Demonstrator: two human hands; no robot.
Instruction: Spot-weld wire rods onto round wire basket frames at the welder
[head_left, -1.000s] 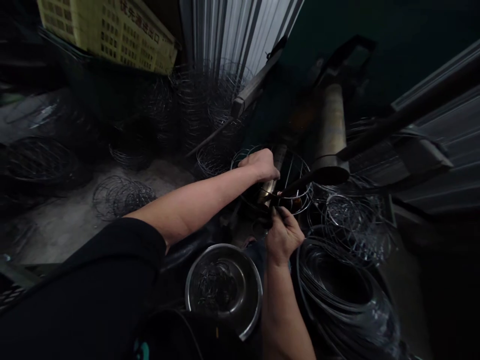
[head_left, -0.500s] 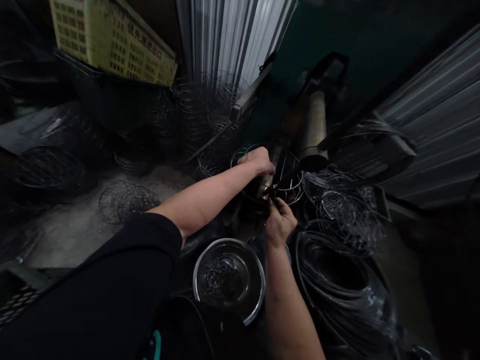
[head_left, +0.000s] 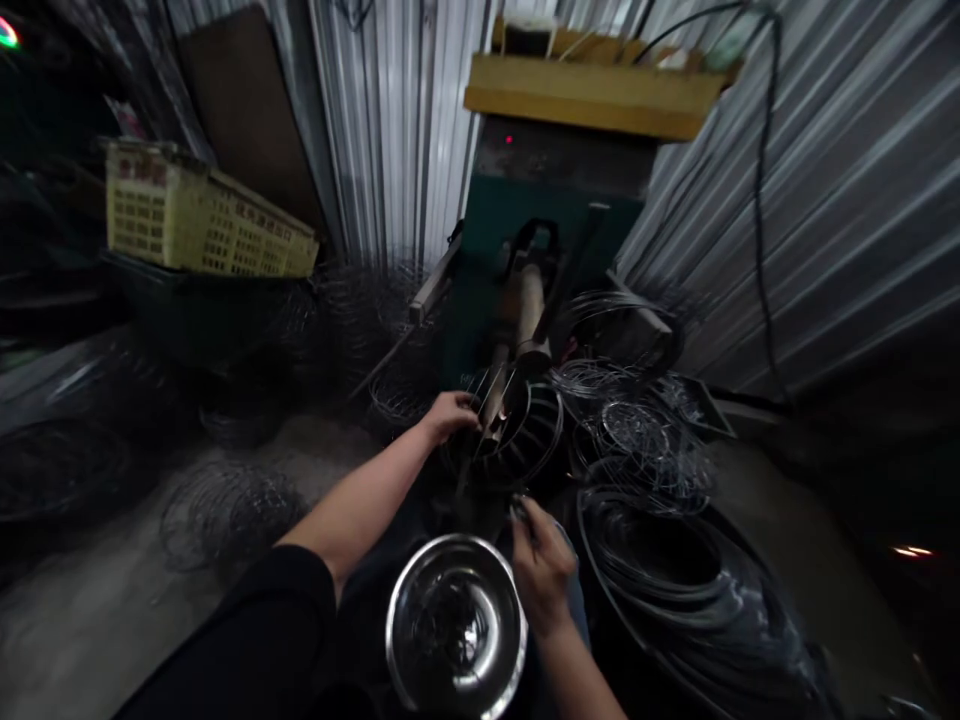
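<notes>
The left hand (head_left: 450, 415) grips the near-left rim of a round wire cage (head_left: 517, 435), fingers curled shut over the wire. The cage sits on the machine's (head_left: 555, 200) metal arm (head_left: 525, 310), which pokes into its middle from behind. The right hand (head_left: 541, 565) hovers just below the cage, above the steel bowl (head_left: 456, 625); its fingers are pinched narrow, apparently on a small dark piece, though the blur hides what it is.

The cage looks half-built: thin bright wires fan from a hub to an outer ring, springy and light, with open gaps between them. It looks easy to bend out of round.

Several things could go wrong, as I judge it. The left fingers lie very near the arm's tip, so a slip there could pinch or scorch them. If the grip on the rim loosens, the cage may turn or drop off the arm. The pinched piece could fall among the small bits in the bowl. Wire coils (head_left: 660, 560) lie just beside the right forearm and could snag it.
</notes>
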